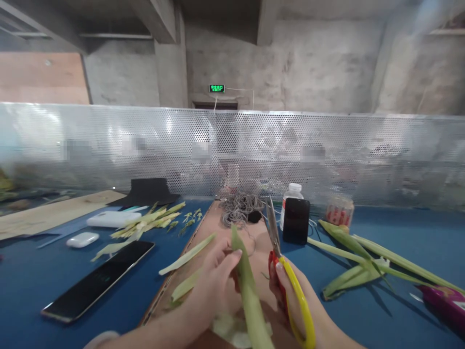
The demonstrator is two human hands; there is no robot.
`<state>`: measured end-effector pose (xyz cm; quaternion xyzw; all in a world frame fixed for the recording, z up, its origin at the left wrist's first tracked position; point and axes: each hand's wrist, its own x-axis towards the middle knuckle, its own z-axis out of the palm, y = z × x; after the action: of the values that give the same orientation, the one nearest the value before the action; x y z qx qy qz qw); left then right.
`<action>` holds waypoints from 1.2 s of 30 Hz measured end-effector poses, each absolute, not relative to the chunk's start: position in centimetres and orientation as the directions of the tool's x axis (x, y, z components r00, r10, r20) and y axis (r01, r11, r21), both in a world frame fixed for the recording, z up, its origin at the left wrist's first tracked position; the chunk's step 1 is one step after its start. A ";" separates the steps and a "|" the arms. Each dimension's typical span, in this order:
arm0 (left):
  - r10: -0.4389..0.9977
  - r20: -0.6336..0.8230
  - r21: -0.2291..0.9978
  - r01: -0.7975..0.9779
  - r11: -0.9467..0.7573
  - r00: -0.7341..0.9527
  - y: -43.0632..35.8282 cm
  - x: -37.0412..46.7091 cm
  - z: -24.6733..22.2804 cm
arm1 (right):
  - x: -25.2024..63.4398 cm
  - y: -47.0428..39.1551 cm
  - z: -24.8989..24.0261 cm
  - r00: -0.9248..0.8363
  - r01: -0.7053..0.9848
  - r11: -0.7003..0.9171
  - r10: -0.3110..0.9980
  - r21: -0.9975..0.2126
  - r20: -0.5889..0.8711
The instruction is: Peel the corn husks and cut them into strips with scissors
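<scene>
My left hand [220, 271] pinches a long green corn husk leaf [247, 286] between thumb and fingers, its tip pointing up and away. In my right hand [301, 291] is a pair of scissors [296, 295] with yellow and red handles; the blades stand upright to the right of the leaf, apart from it. Cut husk pieces [189, 254] lie left of my left hand on a brown cardboard sheet [214, 218]. More pale scraps [232, 329] rest below my hands. A tangle of grey string [240, 206] sits at the cardboard's far end.
On the blue table [399, 228] at left are a large phone [101, 281], a white case [83, 239] and husk strips [152, 220]. To the right stand a black phone [296, 220], a bottle [295, 190] and more husks [352, 281]. A perforated metal screen [254, 145] closes the back.
</scene>
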<state>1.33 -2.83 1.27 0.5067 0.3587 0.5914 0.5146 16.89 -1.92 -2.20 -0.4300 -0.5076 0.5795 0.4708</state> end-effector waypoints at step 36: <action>0.811 0.150 0.445 0.694 -0.566 0.566 -1.9 -0.9 1.7 | 17.7 -0.1 -1.3 -0.204 -0.053 -0.085 0.976 -0.995 -0.072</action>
<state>-0.87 -1.86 1.72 0.8682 0.4333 0.1716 0.1706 17.68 -0.14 -1.31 -0.4504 -0.5123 0.5827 0.4418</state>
